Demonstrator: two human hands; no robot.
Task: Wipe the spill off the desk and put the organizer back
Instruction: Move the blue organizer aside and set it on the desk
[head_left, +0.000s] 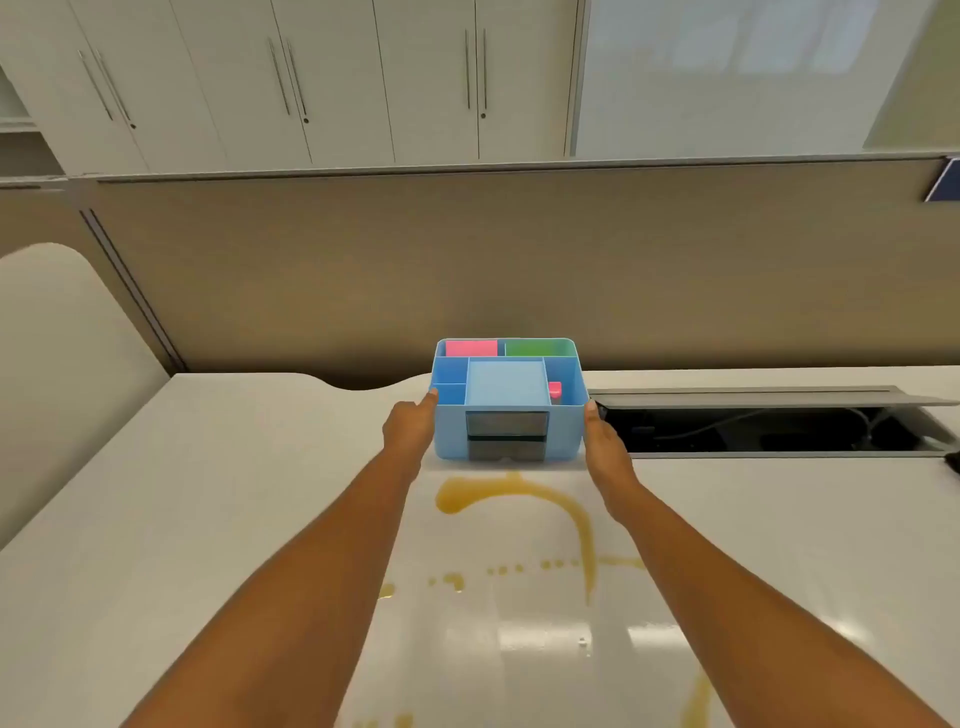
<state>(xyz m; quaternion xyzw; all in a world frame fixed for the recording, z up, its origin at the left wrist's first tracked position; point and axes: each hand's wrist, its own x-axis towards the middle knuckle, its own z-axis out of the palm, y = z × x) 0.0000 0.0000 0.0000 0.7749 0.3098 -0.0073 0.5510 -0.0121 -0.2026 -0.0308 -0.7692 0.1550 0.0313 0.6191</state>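
Organizer (508, 400) held between both hands' fingers (429, 401).

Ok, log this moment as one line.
left hand + right hand: gripping blue organizer sides | brown spill: unwiped, in front | desk

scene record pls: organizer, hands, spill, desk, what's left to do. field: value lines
organizer: blue organizer upright at the desk's far edge, pink and green items in its back compartments
left hand: left hand on the organizer's left side
right hand: right hand on its right side
spill: brownish spill in streaks and drops just in front of the organizer, unwiped
desk: white desk, open cable tray to the right
cloth: none in view
remaining: wiping
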